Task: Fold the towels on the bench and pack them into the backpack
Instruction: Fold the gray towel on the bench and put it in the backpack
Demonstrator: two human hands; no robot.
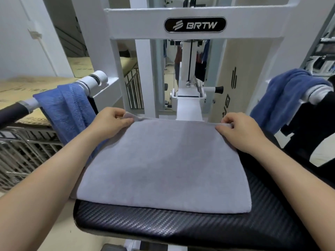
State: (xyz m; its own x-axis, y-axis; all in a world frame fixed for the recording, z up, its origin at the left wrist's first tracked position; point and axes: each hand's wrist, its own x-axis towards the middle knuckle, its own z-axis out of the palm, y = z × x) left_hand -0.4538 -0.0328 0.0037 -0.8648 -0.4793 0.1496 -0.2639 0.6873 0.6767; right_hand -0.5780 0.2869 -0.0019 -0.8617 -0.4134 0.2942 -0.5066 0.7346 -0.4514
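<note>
A grey towel (163, 163) lies folded flat on the black padded bench (163, 227). My left hand (110, 122) pinches its far left corner, and my right hand (239, 131) pinches its far right corner. A blue towel (68, 111) hangs over the left handle bar (90, 82). A second blue towel (282, 95) is draped over the right handle bar (317, 93). No backpack can be made out with certainty; a dark shape (317, 127) sits at the right under the handle.
The white frame of a gym machine (195, 24) rises directly behind the bench. A metal rack (27, 147) stands low at the left, with cardboard (18, 91) behind it. Shelves with items (324, 57) are at the far right.
</note>
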